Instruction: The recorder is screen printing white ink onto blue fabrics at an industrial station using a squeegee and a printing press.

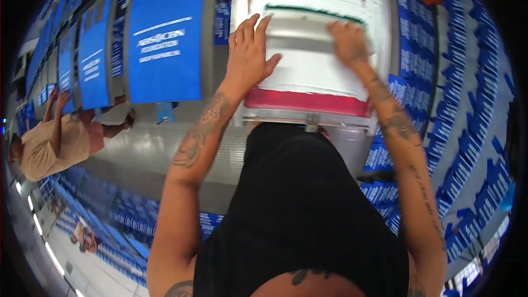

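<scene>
In front of me lies a screen-printing frame [238, 0] with a pale metal rim. Its mesh is red at both ends and coated with white ink [308, 71] across the middle. Across the screen sits a wide squeegee [302, 26] with a light body and a dark green edge along its far side. My right hand [350, 44] is closed over the squeegee's right part, slightly blurred. Next to the squeegee's left end is my left hand [248, 55], its fingers stretched out and the thumb apart. Whether its fingertips touch the squeegee I cannot tell.
Blue printed fabric panels [165, 71] lie on long boards to the left. More blue printed pieces [415, 66] hang or lie in rows on the right. A person in a tan shirt [58, 146] stands at far left. A clamp [312, 124] sits at the frame's near edge.
</scene>
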`<act>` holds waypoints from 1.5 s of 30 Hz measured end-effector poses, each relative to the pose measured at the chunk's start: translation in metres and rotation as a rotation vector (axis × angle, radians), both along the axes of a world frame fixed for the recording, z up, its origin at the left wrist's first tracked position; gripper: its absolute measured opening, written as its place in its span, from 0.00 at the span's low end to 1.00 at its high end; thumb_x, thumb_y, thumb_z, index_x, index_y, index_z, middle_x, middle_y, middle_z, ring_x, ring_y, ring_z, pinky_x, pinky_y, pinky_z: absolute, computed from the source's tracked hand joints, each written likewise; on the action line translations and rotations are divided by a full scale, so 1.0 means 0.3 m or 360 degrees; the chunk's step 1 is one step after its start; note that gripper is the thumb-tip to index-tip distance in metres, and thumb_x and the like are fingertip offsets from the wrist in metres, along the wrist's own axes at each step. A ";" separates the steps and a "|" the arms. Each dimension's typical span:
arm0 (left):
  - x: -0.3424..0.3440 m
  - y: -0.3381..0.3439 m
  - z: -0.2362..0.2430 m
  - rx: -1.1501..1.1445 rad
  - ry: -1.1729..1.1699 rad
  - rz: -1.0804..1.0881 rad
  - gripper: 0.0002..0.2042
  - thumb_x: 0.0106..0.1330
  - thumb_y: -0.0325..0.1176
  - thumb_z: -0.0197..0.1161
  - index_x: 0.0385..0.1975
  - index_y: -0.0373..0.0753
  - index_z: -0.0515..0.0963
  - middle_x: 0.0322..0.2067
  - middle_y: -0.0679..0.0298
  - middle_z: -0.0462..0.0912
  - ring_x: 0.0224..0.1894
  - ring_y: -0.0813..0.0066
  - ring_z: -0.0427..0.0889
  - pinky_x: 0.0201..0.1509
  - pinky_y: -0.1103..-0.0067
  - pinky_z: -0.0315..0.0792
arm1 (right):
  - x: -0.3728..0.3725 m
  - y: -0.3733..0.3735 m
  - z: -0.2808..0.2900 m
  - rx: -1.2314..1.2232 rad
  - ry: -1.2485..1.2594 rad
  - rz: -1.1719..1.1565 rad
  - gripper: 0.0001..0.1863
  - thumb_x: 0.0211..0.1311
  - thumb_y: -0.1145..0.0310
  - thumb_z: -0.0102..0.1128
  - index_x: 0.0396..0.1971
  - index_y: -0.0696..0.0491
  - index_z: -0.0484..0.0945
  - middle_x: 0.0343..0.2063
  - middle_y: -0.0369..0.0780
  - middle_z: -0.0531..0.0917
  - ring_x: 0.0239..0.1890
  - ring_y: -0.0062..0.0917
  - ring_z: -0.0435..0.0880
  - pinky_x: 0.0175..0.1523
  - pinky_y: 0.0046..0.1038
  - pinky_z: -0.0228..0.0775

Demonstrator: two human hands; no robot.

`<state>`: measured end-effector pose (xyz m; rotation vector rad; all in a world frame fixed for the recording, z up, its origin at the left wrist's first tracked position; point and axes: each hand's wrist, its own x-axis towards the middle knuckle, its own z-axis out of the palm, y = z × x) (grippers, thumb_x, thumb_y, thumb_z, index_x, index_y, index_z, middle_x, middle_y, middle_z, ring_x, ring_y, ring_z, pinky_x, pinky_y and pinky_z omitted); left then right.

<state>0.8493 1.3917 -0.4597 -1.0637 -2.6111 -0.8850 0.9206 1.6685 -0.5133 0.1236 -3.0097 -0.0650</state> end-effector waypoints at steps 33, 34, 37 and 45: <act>0.220 -0.025 0.050 -0.0575 -0.0268 -0.0255 0.09 0.45 0.22 0.61 0.28 0.39 0.80 0.28 0.59 0.79 0.35 0.57 0.77 0.35 0.64 0.78 | 0.461 -0.034 0.209 -0.0691 -0.0302 -0.0340 0.20 0.37 0.69 0.60 0.37 0.49 0.83 0.34 0.43 0.84 0.37 0.37 0.83 0.46 0.40 0.73; 0.281 -0.048 0.057 -0.0472 -0.0348 -0.0240 0.11 0.41 0.21 0.62 0.27 0.39 0.79 0.29 0.58 0.79 0.36 0.57 0.77 0.35 0.64 0.77 | 0.531 -0.088 0.194 -0.0753 -0.0218 -0.0307 0.19 0.35 0.71 0.60 0.35 0.50 0.83 0.34 0.42 0.85 0.38 0.37 0.83 0.44 0.39 0.72; 0.187 0.002 -0.036 -0.0549 -0.0263 -0.0164 0.10 0.41 0.22 0.63 0.27 0.38 0.80 0.30 0.55 0.80 0.35 0.53 0.78 0.36 0.64 0.78 | 0.380 -0.064 0.236 -0.0630 -0.0309 -0.0505 0.14 0.38 0.68 0.60 0.30 0.49 0.83 0.32 0.42 0.85 0.37 0.36 0.83 0.45 0.40 0.71; -0.299 0.226 -0.005 -0.0881 -0.0341 -0.0196 0.11 0.49 0.30 0.63 0.33 0.38 0.83 0.30 0.48 0.83 0.35 0.52 0.83 0.43 0.64 0.77 | -0.092 0.155 0.247 -0.0291 -0.0635 -0.0537 0.14 0.49 0.61 0.54 0.34 0.46 0.84 0.35 0.43 0.85 0.40 0.38 0.84 0.46 0.38 0.76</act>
